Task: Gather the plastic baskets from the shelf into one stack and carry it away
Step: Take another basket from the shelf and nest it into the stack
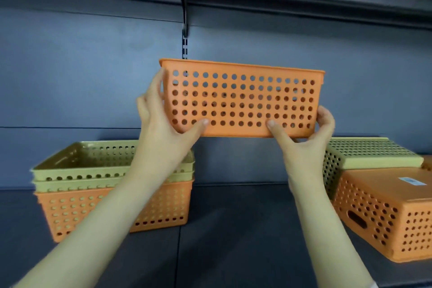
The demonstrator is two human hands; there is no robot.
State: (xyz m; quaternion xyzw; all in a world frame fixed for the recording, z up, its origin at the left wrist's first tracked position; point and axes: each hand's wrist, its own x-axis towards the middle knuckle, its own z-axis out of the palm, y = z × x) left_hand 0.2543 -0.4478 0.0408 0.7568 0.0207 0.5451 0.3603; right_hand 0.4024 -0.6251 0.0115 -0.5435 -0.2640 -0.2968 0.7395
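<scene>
Both hands, left hand [161, 124] and right hand [306, 142], grip an upright orange perforated basket [240, 98] by its ends above the dark shelf [233, 229], between a nested basket stack [77, 184] and overturned baskets [383, 206].

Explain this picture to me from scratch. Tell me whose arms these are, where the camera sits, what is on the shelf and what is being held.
There is no machine here: the two bare arms belong to a person, and the single picture comes from a wide-angle camera worn on that person's head, looking forward at a dark shelf.

The left hand and the right hand together hold an orange plastic basket with round holes, upright, lifted clear above the shelf. Each grip is closed around one end, thumbs pressed on the near wall.

On the shelf at the left stands a stack of upright baskets: two olive-green ones nested in an orange one. At the right lie two baskets turned upside down, an olive-green plastic basket behind and an orange basket with a white label in front; whether they touch is hard to tell.
</scene>
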